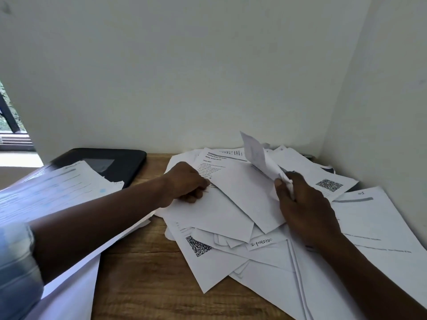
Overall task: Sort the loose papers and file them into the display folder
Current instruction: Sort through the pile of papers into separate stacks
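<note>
Now left hand (184,183) curls fingers at edge of white sheet (242,195) on top of messy paper pile (231,257), looks like pinching it. Right hand (305,204) holds bent sheet (256,155) up over pile. Black display folder (124,162) lies flat at back left of wooden desk (143,273), blurry papers (57,190) partly covering it.

Worktop (147,285): matt grained wood. Papers (231,204): matt white paper, printed. Folder (124,162) at 10 o'clock: dark, smooth, slight sheen. Sleeve (16,262): cloth.
</note>
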Action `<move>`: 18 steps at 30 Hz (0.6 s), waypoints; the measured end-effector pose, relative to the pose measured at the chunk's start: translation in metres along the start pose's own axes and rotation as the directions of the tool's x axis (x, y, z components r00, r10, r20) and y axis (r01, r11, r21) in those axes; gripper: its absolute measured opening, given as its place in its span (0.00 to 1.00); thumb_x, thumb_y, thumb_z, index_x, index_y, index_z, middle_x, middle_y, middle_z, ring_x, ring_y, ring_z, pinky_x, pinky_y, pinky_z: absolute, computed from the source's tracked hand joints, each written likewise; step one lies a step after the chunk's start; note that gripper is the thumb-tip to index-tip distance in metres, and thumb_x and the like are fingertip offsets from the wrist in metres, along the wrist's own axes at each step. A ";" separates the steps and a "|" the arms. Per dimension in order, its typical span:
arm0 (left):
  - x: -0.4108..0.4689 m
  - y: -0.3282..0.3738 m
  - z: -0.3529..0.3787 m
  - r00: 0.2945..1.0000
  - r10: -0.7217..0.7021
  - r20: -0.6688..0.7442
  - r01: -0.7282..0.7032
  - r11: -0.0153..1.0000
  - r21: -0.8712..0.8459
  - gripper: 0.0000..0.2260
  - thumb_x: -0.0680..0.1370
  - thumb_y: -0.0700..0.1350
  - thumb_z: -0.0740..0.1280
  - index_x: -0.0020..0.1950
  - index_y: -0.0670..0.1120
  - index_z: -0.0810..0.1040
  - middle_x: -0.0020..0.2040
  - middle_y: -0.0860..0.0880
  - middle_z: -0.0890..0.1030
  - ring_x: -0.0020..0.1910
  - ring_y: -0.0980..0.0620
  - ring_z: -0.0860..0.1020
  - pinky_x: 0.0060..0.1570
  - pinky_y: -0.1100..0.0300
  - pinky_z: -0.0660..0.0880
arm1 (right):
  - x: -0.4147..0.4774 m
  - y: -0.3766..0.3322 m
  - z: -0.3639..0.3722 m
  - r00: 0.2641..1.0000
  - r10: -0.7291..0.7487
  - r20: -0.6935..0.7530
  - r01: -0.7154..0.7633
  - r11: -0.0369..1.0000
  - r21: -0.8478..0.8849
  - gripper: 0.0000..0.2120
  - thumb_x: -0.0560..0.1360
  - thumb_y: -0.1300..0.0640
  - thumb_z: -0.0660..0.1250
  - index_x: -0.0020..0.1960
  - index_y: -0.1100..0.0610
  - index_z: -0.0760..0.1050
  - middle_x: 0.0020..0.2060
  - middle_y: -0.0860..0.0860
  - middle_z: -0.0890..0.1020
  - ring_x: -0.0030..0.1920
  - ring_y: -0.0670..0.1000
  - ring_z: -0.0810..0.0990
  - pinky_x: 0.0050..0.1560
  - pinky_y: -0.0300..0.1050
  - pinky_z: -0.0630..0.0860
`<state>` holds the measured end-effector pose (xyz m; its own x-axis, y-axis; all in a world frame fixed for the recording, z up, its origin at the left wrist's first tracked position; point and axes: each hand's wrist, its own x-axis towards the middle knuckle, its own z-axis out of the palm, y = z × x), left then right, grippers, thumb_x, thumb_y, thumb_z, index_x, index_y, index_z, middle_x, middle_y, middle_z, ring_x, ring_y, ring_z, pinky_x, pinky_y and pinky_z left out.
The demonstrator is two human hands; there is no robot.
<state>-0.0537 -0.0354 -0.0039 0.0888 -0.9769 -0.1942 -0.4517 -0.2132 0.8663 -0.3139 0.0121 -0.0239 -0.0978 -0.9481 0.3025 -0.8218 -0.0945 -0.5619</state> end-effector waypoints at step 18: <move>0.015 0.004 -0.026 0.983 0.123 -0.135 -0.125 0.992 -0.008 0.09 0.75 0.33 0.68 0.52 0.42 0.82 0.45 0.41 0.84 0.40 0.42 0.84 0.38 0.52 0.84 | 0.007 0.004 -0.013 0.697 0.074 -0.714 0.164 0.952 0.259 0.18 0.84 0.59 0.57 0.71 0.46 0.72 0.52 0.53 0.85 0.46 0.61 0.80 0.43 0.48 0.70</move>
<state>-0.0309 -0.0506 0.0083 0.1518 -0.9882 -0.0224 -0.4522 -0.0896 0.8874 -0.3252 0.0086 -0.0137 -0.5297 -0.4508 0.7185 -0.6525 -0.3246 -0.6847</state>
